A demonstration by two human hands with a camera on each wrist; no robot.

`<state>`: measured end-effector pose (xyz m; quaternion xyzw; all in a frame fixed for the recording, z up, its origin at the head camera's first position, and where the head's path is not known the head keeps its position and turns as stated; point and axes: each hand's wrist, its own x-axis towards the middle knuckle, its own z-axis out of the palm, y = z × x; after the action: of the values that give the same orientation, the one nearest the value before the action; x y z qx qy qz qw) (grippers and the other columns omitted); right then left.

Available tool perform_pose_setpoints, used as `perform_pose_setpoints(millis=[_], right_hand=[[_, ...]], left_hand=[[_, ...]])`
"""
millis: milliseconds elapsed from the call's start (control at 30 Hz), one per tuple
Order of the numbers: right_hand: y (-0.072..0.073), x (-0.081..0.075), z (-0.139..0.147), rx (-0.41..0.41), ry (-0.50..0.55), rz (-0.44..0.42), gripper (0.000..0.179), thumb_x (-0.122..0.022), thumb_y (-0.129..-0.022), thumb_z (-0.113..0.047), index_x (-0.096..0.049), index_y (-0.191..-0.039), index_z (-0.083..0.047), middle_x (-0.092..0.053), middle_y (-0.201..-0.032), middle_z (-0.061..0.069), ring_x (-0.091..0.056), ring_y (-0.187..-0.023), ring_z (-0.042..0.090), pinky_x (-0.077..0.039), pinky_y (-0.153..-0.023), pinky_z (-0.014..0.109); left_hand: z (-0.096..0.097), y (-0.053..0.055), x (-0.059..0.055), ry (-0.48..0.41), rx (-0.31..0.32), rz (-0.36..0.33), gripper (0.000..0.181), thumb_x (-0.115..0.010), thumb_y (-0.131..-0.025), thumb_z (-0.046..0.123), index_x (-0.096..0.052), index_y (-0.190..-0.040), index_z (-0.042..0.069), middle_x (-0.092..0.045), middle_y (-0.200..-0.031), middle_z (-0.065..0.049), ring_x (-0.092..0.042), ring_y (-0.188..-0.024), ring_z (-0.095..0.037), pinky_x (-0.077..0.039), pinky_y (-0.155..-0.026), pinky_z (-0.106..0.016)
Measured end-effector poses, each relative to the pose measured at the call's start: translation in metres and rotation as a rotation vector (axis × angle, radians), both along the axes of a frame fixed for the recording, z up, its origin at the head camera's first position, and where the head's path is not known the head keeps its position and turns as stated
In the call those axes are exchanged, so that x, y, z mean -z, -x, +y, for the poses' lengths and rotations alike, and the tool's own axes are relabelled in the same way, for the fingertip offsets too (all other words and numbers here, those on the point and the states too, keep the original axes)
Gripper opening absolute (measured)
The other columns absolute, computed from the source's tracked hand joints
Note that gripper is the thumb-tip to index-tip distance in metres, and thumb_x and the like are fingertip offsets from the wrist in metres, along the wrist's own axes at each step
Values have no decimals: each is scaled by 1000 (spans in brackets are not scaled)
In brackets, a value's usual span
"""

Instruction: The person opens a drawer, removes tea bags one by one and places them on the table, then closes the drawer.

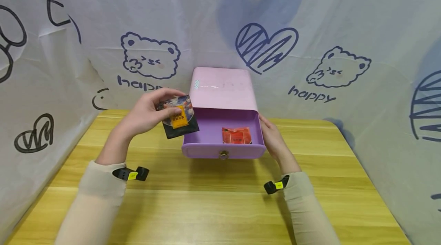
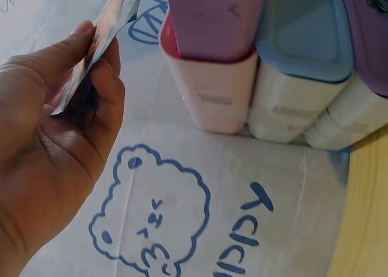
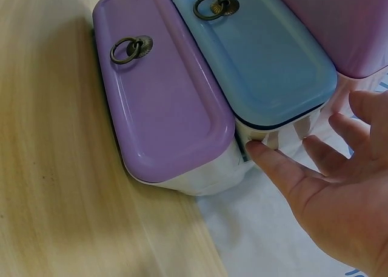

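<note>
My left hand (image 1: pixel 144 110) pinches a dark square packet (image 1: pixel 190 124) with a yellow label, thumb on its front face. The left wrist view shows the packet (image 2: pixel 102 59) nearly edge-on. It is held up beside the left front of a pulled-out drawer (image 1: pixel 203 151). Inside that drawer a red packet (image 1: pixel 237 135) leans near the front panel. My right hand (image 1: pixel 276 141) is at the right side of the pink-topped drawer unit (image 1: pixel 224 86). In the right wrist view, its outstretched fingers (image 3: pixel 279 165) are against the unit's side, by the blue drawer.
Below the open drawer, a blue drawer (image 3: pixel 267 59) and a purple drawer (image 3: pixel 163 101) are closed, each with a ring pull. The unit stands at the back of a wooden table (image 1: pixel 213 210). A printed white cloth (image 1: pixel 206 15) hangs close behind.
</note>
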<state>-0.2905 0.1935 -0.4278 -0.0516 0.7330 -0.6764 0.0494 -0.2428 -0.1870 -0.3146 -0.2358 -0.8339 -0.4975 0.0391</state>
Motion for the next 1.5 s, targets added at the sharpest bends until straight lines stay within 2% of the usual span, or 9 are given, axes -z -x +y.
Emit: perform_pose_setpoints(millis=[300, 567, 867, 1200, 1500], right_hand=[[0, 1, 0, -3, 5, 2, 56, -44, -111, -33, -35, -162, -11, -35, -166, 11, -33, -153, 27, -36, -121, 45], [0, 0, -1, 1, -3, 7, 56, -44, -111, -33, -35, -163, -11, -34, -167, 11, -32, -153, 27, -35, -121, 45], [-1, 0, 0, 0, -3, -2, 57, -44, -111, -35, -36, -162, -12, -36, -166, 11, -34, -152, 27, -37, -120, 46], [-1, -2, 0, 1, -11, 2, 57, -45, -111, -37, -36, -163, -15, -36, -166, 9, -33, -153, 26, -37, -120, 45], [0, 0, 0, 4, -10, 1, 58, -47, -110, -38, -36, -162, -15, -36, -166, 9, -33, -153, 27, -36, -121, 45]], left_hand=[[-18, -2, 16, -6, -79, -39, 43, -72, -99, 17, -62, -141, 15, -67, -120, -17, -69, -93, -27, -63, -74, -30], [-36, -1, 31, -57, -106, -62, 44, -71, -100, 16, -60, -143, 12, -68, -123, -19, -71, -92, -19, -63, -74, -31], [-53, 6, 51, -15, -170, -109, 44, -72, -100, 22, -62, -142, 13, -66, -120, -19, -64, -91, -23, -61, -72, -28], [-62, 20, 65, 82, -139, -171, 44, -70, -101, 24, -62, -143, 13, -64, -125, -19, -62, -94, -25, -59, -74, -29], [-74, 37, 70, 177, -106, -225, 43, -70, -101, 29, -64, -141, 15, -63, -127, -20, -64, -95, -28, -60, -76, -32]])
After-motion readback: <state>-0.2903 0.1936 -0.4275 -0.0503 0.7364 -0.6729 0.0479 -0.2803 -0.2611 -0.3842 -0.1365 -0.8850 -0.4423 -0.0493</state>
